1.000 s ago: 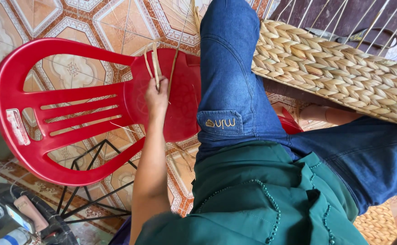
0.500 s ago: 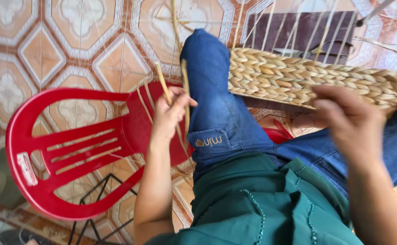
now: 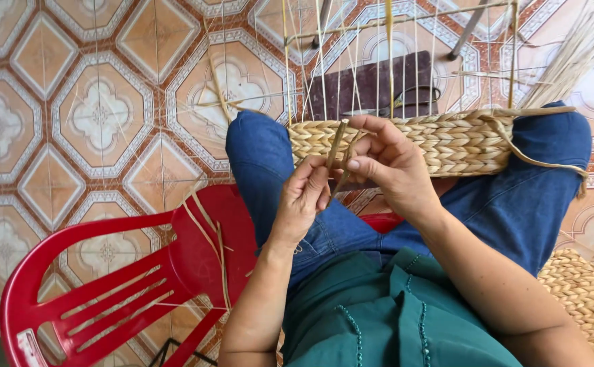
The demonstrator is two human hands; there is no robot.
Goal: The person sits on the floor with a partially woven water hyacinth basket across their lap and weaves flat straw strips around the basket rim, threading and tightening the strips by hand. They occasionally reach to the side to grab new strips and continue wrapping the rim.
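From the head view, everything sat around the woven basket band (image 3: 440,139), the plaited strip that lay across the person's knees in blue jeans (image 3: 514,204). Several rows of plait were already finished and closed into a low wall, so I judged the base rows done. Above that wall only bare thin uprights (image 3: 378,75) rose on a wire frame (image 3: 392,20), unwoven to the top, so most of the height looked left to weave.

At the near left end of the band, both hands met. The left hand (image 3: 304,200) had its thumb and fingers pinched shut on a pale straw strand (image 3: 336,146) that stood up just in front of the band. The right hand (image 3: 389,170) curled round the same strand from the other side, fingers bent in and closed on it, touching the left fingertips. It looked like a new strand being readied to join the next row.

A loose tail of plait (image 3: 542,160) hung off the right end of the band. Beyond the band a dark cloth (image 3: 372,85) lay on the tiled floor (image 3: 93,115), with scissors on it as far as I could tell. Left of the band and nearer me stood a red plastic chair (image 3: 107,285) with spare strands (image 3: 205,224) draped on its seat. Below the band's right end lay another woven piece (image 3: 582,299).
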